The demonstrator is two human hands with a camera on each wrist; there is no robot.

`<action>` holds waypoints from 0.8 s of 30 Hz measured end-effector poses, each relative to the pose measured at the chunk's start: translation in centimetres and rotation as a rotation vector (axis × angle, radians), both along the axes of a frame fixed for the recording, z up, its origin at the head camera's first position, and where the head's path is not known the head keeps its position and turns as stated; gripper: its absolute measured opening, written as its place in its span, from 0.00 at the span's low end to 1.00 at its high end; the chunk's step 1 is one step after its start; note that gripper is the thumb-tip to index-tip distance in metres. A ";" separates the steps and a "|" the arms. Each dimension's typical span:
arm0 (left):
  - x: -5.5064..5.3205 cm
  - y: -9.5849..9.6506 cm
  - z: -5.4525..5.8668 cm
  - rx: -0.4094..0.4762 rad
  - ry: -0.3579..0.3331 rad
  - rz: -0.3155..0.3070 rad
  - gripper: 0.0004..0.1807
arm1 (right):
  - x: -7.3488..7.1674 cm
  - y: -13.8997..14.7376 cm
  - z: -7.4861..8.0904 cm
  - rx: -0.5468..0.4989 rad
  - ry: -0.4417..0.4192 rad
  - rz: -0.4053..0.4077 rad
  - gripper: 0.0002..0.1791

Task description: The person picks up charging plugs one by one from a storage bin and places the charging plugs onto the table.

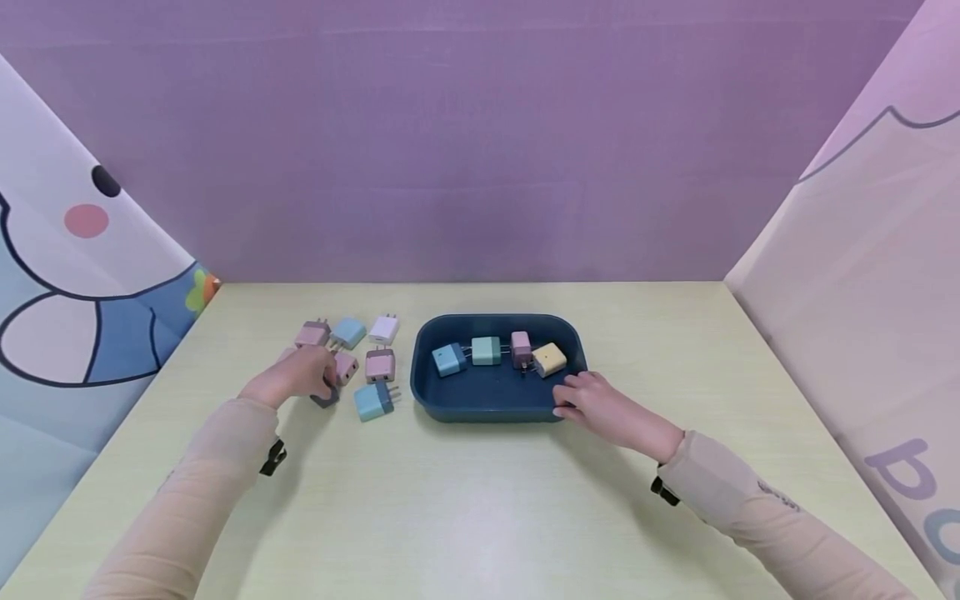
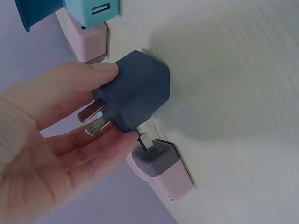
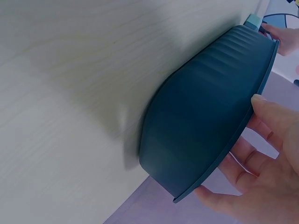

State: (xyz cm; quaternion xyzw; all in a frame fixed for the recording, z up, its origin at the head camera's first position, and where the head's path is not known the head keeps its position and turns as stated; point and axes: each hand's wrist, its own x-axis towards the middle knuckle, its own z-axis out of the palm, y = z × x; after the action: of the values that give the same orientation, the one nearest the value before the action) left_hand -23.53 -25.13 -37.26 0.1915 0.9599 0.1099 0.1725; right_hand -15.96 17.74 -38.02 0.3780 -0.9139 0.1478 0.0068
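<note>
My left hand [image 1: 300, 372] pinches a dark navy plug charger [image 2: 142, 86] between thumb and fingers, its metal prongs facing the palm in the left wrist view. Close around it on the table lie a pink charger with a grey end [image 2: 170, 179] and a light blue one [image 1: 370, 402]. My right hand [image 1: 603, 407] holds the rim of a dark blue plastic bin [image 1: 487, 414] at its near right corner, thumb on the outer wall. Inside the bin sit a blue charger [image 1: 447, 360], a mint one [image 1: 486, 351], a pink one [image 1: 521, 348] and a yellow one [image 1: 550, 359].
Left of the bin, more chargers are scattered: a white one [image 1: 384, 329], another light blue one [image 1: 348, 332] and several pink ones, among them one [image 1: 380, 365] near the bin. A purple backdrop [image 1: 480, 150] stands behind the pale wooden table [image 1: 465, 500].
</note>
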 end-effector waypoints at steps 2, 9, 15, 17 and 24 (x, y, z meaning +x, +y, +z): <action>0.0 0.0 -0.1 -0.005 0.001 0.002 0.06 | 0.0 0.0 0.0 0.000 -0.001 -0.001 0.09; 0.0 0.4 -0.2 -0.015 -0.009 0.016 0.06 | 0.0 0.0 0.0 0.000 0.002 -0.002 0.09; 0.2 0.5 -0.1 -0.027 -0.021 0.039 0.07 | 0.0 -0.1 0.0 0.001 -0.001 0.000 0.09; 0.2 0.6 -0.1 -0.030 -0.023 0.045 0.06 | 0.0 -0.1 0.0 0.000 0.000 -0.001 0.09; 0.2 0.8 -0.1 -0.040 -0.029 0.049 0.07 | 0.0 -0.1 0.0 -0.008 0.003 0.000 0.09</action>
State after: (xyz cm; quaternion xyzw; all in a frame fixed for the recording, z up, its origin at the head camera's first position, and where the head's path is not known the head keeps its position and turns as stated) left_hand -23.36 -24.37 -37.32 0.1629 0.9638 0.0974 0.1874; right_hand -15.92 17.67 -37.97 0.3780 -0.9134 0.1510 0.0097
